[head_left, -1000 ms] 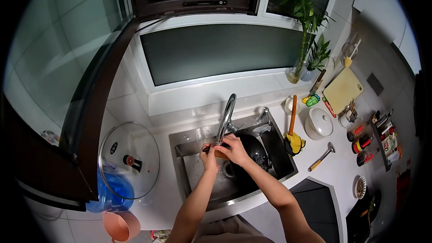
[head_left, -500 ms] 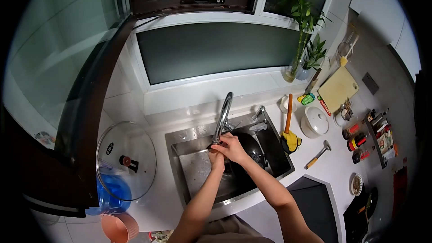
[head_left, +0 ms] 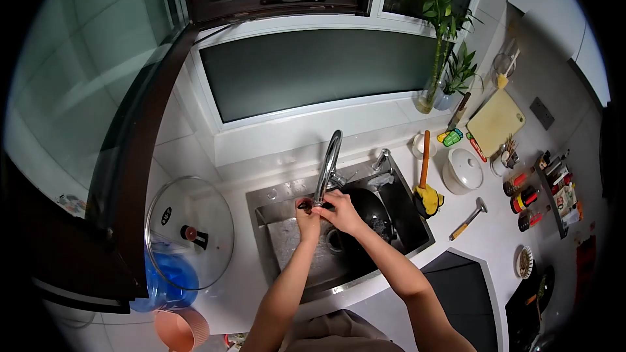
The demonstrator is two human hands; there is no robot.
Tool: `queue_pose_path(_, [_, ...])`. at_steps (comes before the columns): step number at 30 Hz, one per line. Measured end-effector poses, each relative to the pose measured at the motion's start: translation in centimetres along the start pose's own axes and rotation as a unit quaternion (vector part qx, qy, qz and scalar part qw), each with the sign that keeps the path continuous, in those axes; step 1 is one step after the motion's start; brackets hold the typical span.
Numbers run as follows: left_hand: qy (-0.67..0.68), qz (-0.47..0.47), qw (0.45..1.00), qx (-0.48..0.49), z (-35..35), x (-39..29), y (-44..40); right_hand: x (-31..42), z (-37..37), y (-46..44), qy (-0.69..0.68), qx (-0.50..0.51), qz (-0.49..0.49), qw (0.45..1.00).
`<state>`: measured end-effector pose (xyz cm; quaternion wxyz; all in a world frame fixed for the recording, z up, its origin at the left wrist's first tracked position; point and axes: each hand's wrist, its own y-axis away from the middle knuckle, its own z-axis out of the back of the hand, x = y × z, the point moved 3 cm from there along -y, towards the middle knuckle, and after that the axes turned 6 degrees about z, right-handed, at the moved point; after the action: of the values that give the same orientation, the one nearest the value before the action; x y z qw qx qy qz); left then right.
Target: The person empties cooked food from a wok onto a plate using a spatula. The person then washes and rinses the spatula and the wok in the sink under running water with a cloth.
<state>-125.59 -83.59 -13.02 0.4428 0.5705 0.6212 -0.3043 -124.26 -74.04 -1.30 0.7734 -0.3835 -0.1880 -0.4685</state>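
Both my hands are under the spout of the chrome faucet [head_left: 330,160], over the steel sink [head_left: 267,218]. My left hand [head_left: 308,227] is curled around a small dark, shiny object [head_left: 304,206], whose kind I cannot tell. Close against it, my right hand [head_left: 342,213] has its fingers drawn together at the spout's mouth; whatever they pinch is hidden. A black wok [head_left: 366,210] rests in the sink just right of my hands, partly behind my right wrist. Below my hands the drain [head_left: 333,241] shows.
A glass lid [head_left: 218,221] stands left of the sink by a blue water jug [head_left: 173,280] and a pink bin [head_left: 180,329]. To the right are a wooden-handled brush [head_left: 425,163], a white lidded pot [head_left: 463,171] and a ladle [head_left: 469,218]. An open window frame [head_left: 140,130] juts in at left.
My hands have shifted slightly at the spout, and the dark object in my left hand shows more. The whole view has swung a little.
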Motion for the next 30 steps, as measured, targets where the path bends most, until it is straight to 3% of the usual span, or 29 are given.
queue_pose_path(1, [-0.001, -0.003, 1.0, -0.001, 0.3, -0.5, 0.2, 0.2, 0.1, -0.1, -0.002, 0.0, 0.003, 1.0])
queue_pose_path(3, [-0.295, -0.064, 0.953, 0.003, 0.4, -1.6, 1.0, 0.4, 0.3, -0.1, 0.022, 0.03, -0.017, 0.999])
queue_pose_path(5, [-0.285, -0.029, 0.958, 0.019, 0.7, -2.5, 1.0, 0.2, 0.4, 0.2, 0.005, 0.02, -0.021, 1.0])
queue_pose_path(7, [-0.184, 0.04, 0.974, 0.128, 2.1, -1.9, -0.4, -0.2, 0.5, 0.8, -0.012, 0.009, -0.032, 0.999])
queue_pose_path(8, [-0.125, 0.133, 0.972, 0.147, 2.6, -2.6, -0.8, -0.4, 0.4, 0.9, -0.015, 0.003, -0.026, 1.0])
queue_pose_path(9, [-0.176, 0.175, 0.956, 0.158, 2.8, -4.8, -0.8, -0.5, 0.3, 1.1, -0.019, -0.003, -0.019, 1.0])
queue_pose_path(12, [-0.298, 0.155, 0.919, 0.204, 4.5, -5.4, -2.2, -0.7, 0.5, 0.9, -0.015, 0.006, -0.008, 1.0])
queue_pose_path(14, [-0.589, 0.093, 0.761, 0.255, 3.9, -6.7, -2.5, -0.4, 1.1, 0.6, -0.007, 0.018, 0.006, 1.0])
queue_pose_path(15, [-0.59, 0.094, 0.76, 0.255, 3.4, -7.2, -2.4, -0.2, 1.4, 0.4, 0.007, 0.032, 0.015, 0.999])
queue_pose_path(17, [-0.762, -0.018, 0.579, 0.291, 1.4, -8.0, -1.3, -0.1, 1.5, 0.0, 0.018, 0.043, 0.026, 0.999])
queue_pose_path(18, [-0.763, -0.017, 0.576, 0.291, 0.8, -7.0, -1.4, -0.5, 1.3, -0.1, 0.014, 0.063, 0.014, 0.998])
queue_pose_path(20, [-0.865, 0.013, 0.396, 0.309, -0.1, -3.0, -2.6, -1.0, 1.2, 0.1, 0.013, 0.08, 0.001, 0.997])
queue_pose_path(21, [-0.865, 0.009, 0.394, 0.31, -0.4, -1.4, -3.4, -1.2, 1.2, 0.1, 0.018, 0.09, -0.004, 0.996])
queue_pose_path(23, [-0.914, 0.04, 0.254, 0.314, -0.7, 0.6, -3.8, -1.2, 1.6, 0.3, 0.025, 0.096, -0.013, 0.995])
queue_pose_path(24, [-0.894, 0.041, 0.255, 0.366, -0.6, 1.4, -4.0, -1.1, 2.0, 0.5, 0.033, 0.095, -0.003, 0.995])
queue_pose_path(28, [-0.848, -0.009, 0.295, 0.44, 0.1, 2.7, -3.9, -0.8, 4.1, 1.6, 0.032, 0.09, 0.006, 0.995])
queue_pose_path(30, [-0.842, 0.002, 0.29, 0.454, 0.1, 3.2, -3.9, -1.1, 4.6, 2.3, 0.011, 0.098, -0.019, 0.995])
